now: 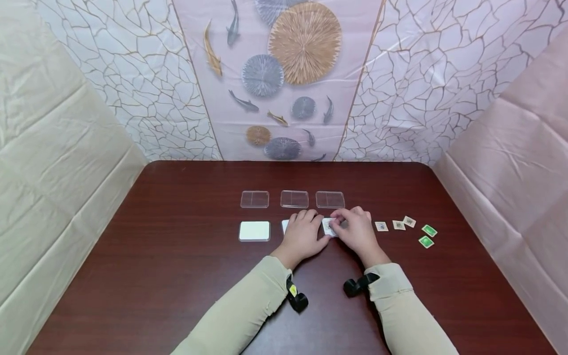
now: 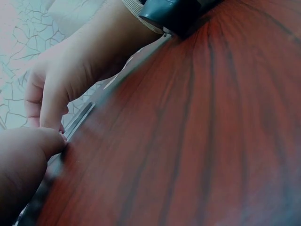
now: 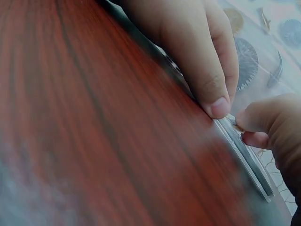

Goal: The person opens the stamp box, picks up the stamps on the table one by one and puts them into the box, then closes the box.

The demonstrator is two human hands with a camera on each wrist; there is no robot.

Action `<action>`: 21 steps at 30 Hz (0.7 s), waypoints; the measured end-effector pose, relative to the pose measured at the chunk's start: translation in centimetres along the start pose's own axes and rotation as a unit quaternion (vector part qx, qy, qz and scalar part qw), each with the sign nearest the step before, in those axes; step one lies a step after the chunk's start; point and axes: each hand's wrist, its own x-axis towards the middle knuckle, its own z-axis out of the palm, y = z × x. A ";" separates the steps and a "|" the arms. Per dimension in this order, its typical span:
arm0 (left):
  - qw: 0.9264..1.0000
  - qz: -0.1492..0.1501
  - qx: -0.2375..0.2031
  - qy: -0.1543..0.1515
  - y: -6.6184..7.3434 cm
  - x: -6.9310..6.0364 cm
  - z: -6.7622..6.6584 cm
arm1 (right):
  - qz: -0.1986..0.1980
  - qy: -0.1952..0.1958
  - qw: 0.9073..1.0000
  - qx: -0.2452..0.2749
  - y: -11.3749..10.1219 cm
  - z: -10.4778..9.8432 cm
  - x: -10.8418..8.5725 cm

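Note:
My right hand (image 1: 356,230) is over a white-filled clear case (image 1: 327,228), with thumb and forefinger pinching a small square picture piece (image 3: 238,126) at its surface. Only a sliver of that piece shows in the right wrist view. My left hand (image 1: 302,234) lies with fingers stretched forward over another white-filled case (image 1: 285,226), mostly hidden beneath it. The left thumb (image 3: 219,107) touches the near edge of the case under the right hand. A third white-filled case (image 1: 254,231) lies to the left.
Three transparent lids (image 1: 294,199) lie in a row behind the cases. To the right of my right hand are several small picture squares (image 1: 381,226) and two green squares (image 1: 429,230). Patterned cloth (image 1: 284,123) hangs behind the brown table (image 1: 177,266).

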 end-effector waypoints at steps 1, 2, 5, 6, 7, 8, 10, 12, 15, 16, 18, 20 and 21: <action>1.000 0.000 0.000 0.003 0.0 0.0 0.0 | -0.004 0.001 1.000 -0.007 -0.1 0.0 0.0; 1.000 0.001 0.000 0.007 0.0 0.0 0.0 | -0.006 0.000 1.000 -0.012 -0.2 0.0 0.0; 1.000 0.000 -0.001 0.005 0.0 -0.1 -0.1 | -0.012 -0.006 0.999 -0.034 -0.4 0.1 0.0; 1.000 0.000 -0.002 0.004 0.0 -0.1 -0.2 | -0.014 -0.008 0.999 -0.042 -0.4 0.1 0.0; 1.000 -0.001 -0.003 0.002 0.0 -0.1 -0.2 | -0.015 -0.010 0.999 -0.047 -0.5 0.0 0.0; 1.000 -0.001 -0.003 0.002 0.0 -0.1 -0.2 | -0.016 -0.012 0.998 -0.052 -0.5 0.0 0.0; 1.000 -0.001 -0.004 0.000 0.0 -0.1 -0.3 | -0.019 -0.012 0.998 -0.059 -0.5 0.1 0.0; 1.000 -0.001 -0.003 0.000 0.0 -0.1 -0.3 | -0.025 -0.003 0.998 -0.056 -0.3 0.1 0.0; 1.000 0.000 -0.003 0.003 -0.1 -0.1 -0.2 | -0.048 0.019 0.997 -0.049 0.3 -0.3 0.0; 1.000 0.001 -0.002 0.004 -0.1 -0.1 -0.2 | -0.056 0.029 0.997 -0.049 0.7 -0.6 0.0; 1.000 0.002 0.000 0.004 -0.1 -0.1 -0.2 | -0.065 0.046 0.995 -0.053 1.9 -1.5 -0.1; 1.000 0.003 0.003 0.002 -0.1 -0.1 -0.1 | -0.063 0.057 0.994 -0.062 3.5 -2.6 -0.4; 1.000 0.003 0.004 0.000 -0.1 -0.1 -0.2 | -0.056 0.060 0.994 -0.066 4.4 -3.2 -0.6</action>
